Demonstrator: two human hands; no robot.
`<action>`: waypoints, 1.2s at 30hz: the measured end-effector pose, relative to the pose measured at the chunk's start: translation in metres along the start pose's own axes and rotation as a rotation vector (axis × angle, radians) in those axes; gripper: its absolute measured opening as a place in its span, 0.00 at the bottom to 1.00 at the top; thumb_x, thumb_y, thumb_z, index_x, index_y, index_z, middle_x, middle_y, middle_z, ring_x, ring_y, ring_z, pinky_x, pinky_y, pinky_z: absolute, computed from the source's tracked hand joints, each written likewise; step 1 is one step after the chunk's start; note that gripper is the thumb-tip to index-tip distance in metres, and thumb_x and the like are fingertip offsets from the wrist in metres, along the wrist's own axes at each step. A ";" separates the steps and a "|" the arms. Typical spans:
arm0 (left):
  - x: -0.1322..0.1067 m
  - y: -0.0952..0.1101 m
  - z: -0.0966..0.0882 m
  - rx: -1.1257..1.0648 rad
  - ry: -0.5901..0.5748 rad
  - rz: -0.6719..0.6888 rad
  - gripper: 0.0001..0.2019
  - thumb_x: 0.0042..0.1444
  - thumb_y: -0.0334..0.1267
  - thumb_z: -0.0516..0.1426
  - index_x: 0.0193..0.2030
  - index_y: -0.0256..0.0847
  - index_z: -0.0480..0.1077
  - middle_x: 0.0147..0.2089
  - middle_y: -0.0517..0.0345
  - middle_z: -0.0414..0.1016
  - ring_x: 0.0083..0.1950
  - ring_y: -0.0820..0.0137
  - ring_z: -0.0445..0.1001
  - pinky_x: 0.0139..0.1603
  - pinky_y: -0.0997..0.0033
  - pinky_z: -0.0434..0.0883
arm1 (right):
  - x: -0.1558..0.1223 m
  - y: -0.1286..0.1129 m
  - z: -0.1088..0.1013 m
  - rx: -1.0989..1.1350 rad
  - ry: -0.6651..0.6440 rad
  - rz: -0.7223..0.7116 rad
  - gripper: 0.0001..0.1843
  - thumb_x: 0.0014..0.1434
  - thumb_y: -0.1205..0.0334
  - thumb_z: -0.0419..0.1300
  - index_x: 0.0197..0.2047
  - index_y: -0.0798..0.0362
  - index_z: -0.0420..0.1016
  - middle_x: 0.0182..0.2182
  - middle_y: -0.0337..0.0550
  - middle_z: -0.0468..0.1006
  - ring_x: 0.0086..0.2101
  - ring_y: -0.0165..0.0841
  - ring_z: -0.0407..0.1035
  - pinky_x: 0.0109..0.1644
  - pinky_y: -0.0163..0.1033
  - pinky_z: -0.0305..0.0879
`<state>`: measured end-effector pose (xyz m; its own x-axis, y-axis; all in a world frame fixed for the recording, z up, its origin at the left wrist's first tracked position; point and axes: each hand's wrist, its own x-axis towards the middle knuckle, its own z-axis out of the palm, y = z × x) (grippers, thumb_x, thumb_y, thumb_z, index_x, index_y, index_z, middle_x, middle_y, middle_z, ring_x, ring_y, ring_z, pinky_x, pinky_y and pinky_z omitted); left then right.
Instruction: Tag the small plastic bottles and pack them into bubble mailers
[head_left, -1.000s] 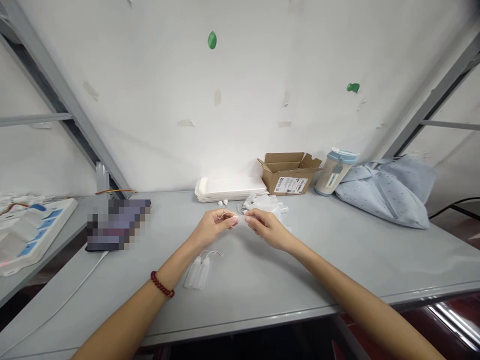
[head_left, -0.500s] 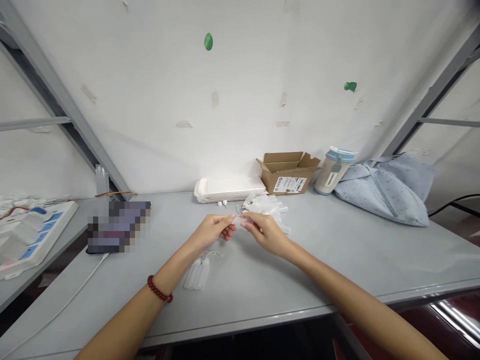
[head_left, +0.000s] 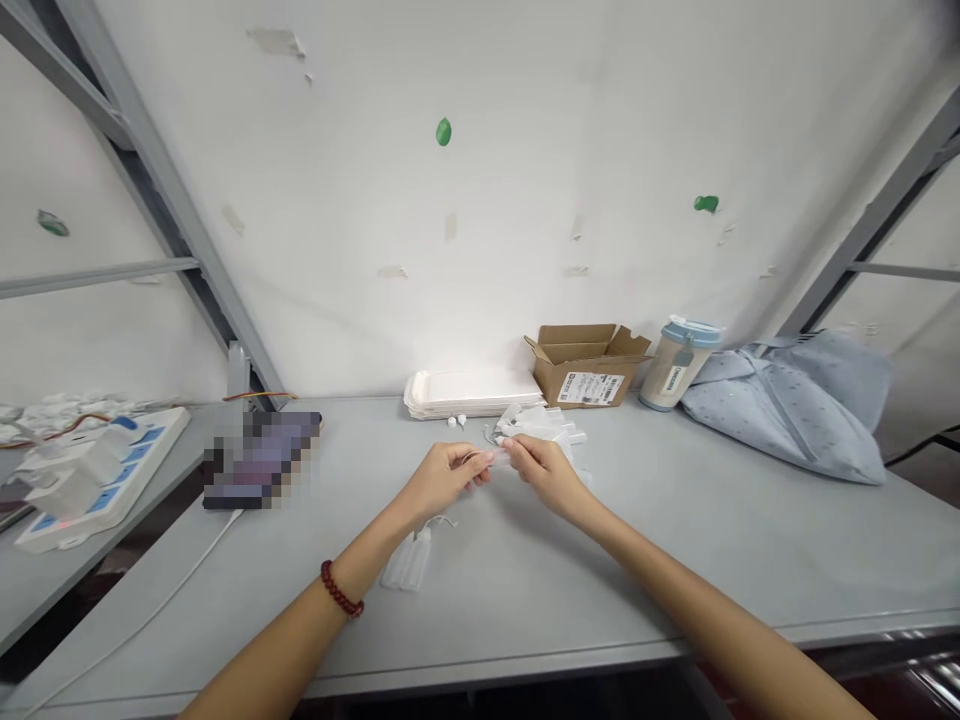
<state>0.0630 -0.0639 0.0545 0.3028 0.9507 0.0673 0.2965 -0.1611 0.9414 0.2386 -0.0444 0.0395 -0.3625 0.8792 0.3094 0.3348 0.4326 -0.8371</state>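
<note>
My left hand (head_left: 450, 475) is closed in a pinch around one end of a small clear plastic tube (head_left: 501, 457), with a thin white cord (head_left: 469, 455) at its fingers. The fingertips of my right hand (head_left: 544, 472) pinch the other end, close against the left. Fingers hide much of the tube. Below my left hand, a pair of similar translucent tubes (head_left: 409, 562) with white cord lies on the grey table (head_left: 540, 590). Just behind my right hand is a loose pile of clear tubes (head_left: 541, 424).
Against the wall stand a stack of flat white boxes (head_left: 476, 392), an opened cardboard box (head_left: 589, 368) and a blue-lidded cup (head_left: 679, 365). A light blue cloth bag (head_left: 795, 405) lies at the right. Leftward are a blurred-out phone (head_left: 262, 460) with a cable and a power strip (head_left: 112, 490).
My right hand has closed the small gap to my left hand, and both now grip the small tube. The whole view has shifted slightly, with things lower and further right.
</note>
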 end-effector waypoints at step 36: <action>-0.005 0.002 -0.004 0.147 -0.043 0.142 0.15 0.56 0.45 0.51 0.24 0.38 0.68 0.25 0.59 0.68 0.29 0.71 0.66 0.32 0.74 0.64 | -0.001 -0.011 -0.005 0.224 -0.070 0.123 0.21 0.55 0.44 0.53 0.24 0.54 0.65 0.16 0.31 0.55 0.16 0.23 0.50 0.20 0.32 0.49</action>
<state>0.0583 -0.0678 0.0576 0.3882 0.9040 0.1791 0.3763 -0.3329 0.8646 0.2396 -0.0497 0.0508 -0.3928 0.9031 0.1737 0.1815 0.2613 -0.9480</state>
